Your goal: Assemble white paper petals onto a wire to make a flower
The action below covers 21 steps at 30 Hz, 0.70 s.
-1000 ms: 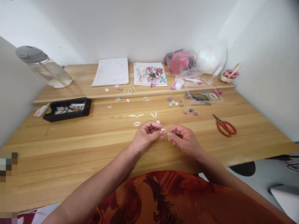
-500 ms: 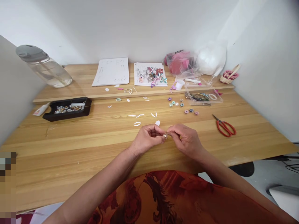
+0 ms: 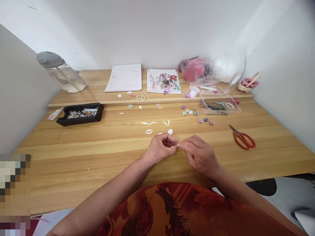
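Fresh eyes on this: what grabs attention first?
Probably the left hand and right hand, fingertips meeting at a tiny pale piece over the front centre of the desk. Next, the red-handled scissors lying to their right, and the grey-lidded water bottle at far left.

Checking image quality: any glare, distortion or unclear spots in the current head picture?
Head view: soft light, no harsh glare on the table; head view: bottle leans outward, probably wide-angle distortion; head view: pale bag nearly blends into the wall; head view: small piece between left hand and right hand too tiny to identify.
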Available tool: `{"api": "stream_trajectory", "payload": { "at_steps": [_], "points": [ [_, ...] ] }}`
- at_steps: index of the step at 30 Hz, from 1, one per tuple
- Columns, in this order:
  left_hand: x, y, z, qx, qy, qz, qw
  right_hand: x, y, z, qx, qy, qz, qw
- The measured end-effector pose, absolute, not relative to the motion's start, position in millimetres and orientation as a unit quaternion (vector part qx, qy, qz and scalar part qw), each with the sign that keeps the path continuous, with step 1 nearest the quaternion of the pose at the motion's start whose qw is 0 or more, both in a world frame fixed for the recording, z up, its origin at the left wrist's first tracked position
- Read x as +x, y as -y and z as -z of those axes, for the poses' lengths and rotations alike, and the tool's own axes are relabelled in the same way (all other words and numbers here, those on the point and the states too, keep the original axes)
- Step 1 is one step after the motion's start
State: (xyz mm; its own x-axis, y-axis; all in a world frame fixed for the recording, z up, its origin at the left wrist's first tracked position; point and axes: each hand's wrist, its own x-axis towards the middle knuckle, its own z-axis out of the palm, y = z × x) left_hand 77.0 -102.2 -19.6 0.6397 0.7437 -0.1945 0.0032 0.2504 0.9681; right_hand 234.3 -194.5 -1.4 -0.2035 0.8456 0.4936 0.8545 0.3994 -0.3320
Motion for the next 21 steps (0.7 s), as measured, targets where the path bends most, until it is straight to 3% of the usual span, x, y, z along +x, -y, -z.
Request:
{"api": "stream_trajectory", "payload": {
  "at_steps": [6, 12, 21],
  "points": [
    [77.6, 100.8, 18.7, 0.554, -0.332, -0.289, 0.707, 232.3, 199.5, 5.2, -0.564, 0.737, -0.049, 0.369],
    [76.6, 99.7, 20.1, 0.534, -0.320, -0.282, 0.730, 229.7, 203.9, 6.8, -0.647, 0.606, -0.220, 0.408],
    [76.8, 102.2, 18.5, 0.502, -0.279, -0.253, 0.779, 227.3, 199.3, 9.3, -0.620, 0.546, -0.334, 0.453]
  ]
}}
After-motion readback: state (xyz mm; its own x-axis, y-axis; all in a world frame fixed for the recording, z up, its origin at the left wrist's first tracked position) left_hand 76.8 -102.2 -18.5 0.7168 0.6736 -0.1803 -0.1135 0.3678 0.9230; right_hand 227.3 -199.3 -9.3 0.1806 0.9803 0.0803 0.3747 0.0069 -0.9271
